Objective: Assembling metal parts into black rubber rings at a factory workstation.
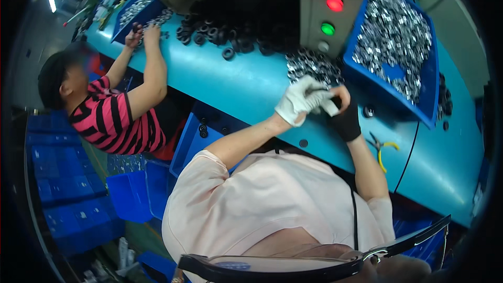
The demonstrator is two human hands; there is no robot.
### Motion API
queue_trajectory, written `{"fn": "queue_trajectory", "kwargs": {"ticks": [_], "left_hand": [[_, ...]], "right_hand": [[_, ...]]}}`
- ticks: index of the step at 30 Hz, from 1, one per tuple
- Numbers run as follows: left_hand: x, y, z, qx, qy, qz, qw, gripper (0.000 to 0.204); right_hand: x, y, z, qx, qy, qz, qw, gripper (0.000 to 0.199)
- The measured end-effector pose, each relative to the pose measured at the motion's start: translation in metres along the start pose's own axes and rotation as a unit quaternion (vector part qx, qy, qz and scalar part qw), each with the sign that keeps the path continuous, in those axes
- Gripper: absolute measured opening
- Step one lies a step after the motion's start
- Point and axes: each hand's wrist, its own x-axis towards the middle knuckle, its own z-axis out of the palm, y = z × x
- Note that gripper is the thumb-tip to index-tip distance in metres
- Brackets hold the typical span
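My left hand point(299, 100), in a white glove, is closed with its fingertips meeting my right hand over the turquoise workbench point(246, 91). My right hand point(344, 112) wears a black glove with bare and white-covered fingertips, and its fingers are bent in a pinch. Whatever the two hands hold between them is too small and covered to make out. Just beyond them lies a heap of small shiny metal parts point(309, 65). A black ring-shaped part point(369, 111) rests to the right of my right hand.
A blue bin of metal parts point(432, 91) stands at the right. Yellow-handled pliers point(386, 149) and a dark disc point(303, 143) lie near the front edge. Black rings point(228, 53) are piled before a machine housing point(335, 31) with lit lamps. A co-worker point(118, 110) handles parts at the left.
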Motion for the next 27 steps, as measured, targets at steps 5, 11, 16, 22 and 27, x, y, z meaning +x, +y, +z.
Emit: {"fn": "queue_trajectory", "kwargs": {"ticks": [5,11,16,22,27], "left_hand": [[0.005,0.0,-0.017,0.011,-0.009,0.011,1.0,0.031],[-0.004,0.002,-0.007,-0.068,-0.012,-0.064,0.996,0.036],[0.001,-0.012,-0.009,-0.145,0.006,-0.081,0.986,0.037],[0.005,0.004,-0.009,-0.099,0.024,-0.081,0.991,0.04],[0.008,0.001,-0.008,0.053,0.027,-0.029,0.998,0.034]], "right_hand": [[0.012,-0.022,0.001,0.063,-0.09,0.094,0.989,0.022],[0.01,-0.02,0.001,0.034,-0.008,-0.008,0.999,0.013],[0.01,-0.009,0.007,0.094,-0.006,0.046,0.995,0.02],[0.012,-0.01,0.006,0.163,-0.017,0.104,0.981,0.028],[0.01,-0.018,0.004,0.144,-0.05,0.083,0.985,0.024]]}}
